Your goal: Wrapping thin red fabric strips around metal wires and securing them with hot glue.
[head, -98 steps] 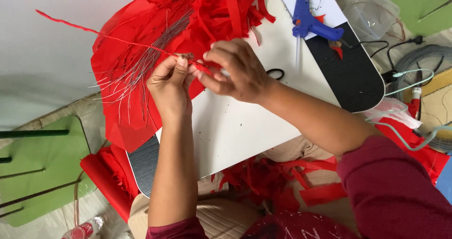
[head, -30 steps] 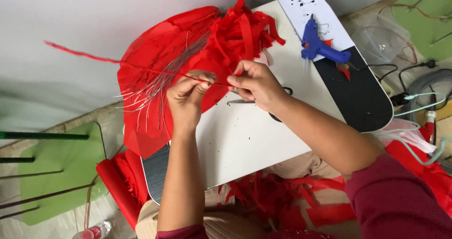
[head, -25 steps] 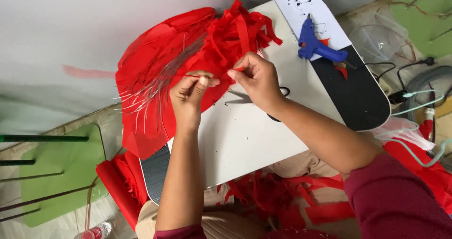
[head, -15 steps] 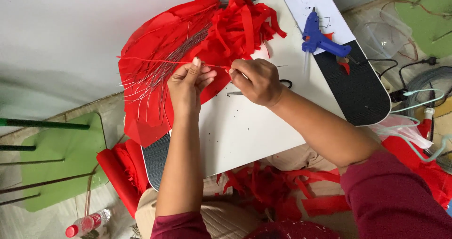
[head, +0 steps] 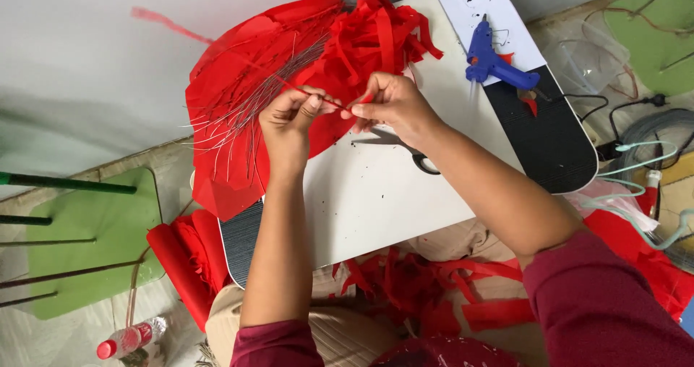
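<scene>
Red-wrapped wire [head: 329, 101] spans the short gap between both hands, held above the white board [head: 383, 193] that serves as the table top across the lap. Left hand [head: 289, 121]: fingers pressed together, pinching the wire near its wrapped part; the bare far end runs up and away from the board, past the red paper sheets [head: 238, 99], ending in a blurred red strip [head: 163, 21] against the grey wall. Right hand [head: 394, 107]: fingers pinching the near end of the wire together with a bit of red paper.

Relative to the white board:
- Scissors [head: 401, 146] lie flat on it, directly under the right hand, partly hidden by the wrist.
- Pile of cut red strips [head: 376, 38] at its far edge, just beyond both hands.
- Bundle of thin bare wires [head: 246, 114] on the red sheets at its far left corner, fanned out (count unclear).
- Blue glue gun [head: 491, 60] at its far right, resting on a white paper sheet [head: 477, 5] that overlaps a black board [head: 549, 135].
- More red strips [head: 426, 287] on the lap, below its near edge.
- Red paper roll [head: 177, 266] on the floor left of it, beside a green stool [head: 94, 229].
- Plastic bottle [head: 126, 338] with red cap further down left.
</scene>
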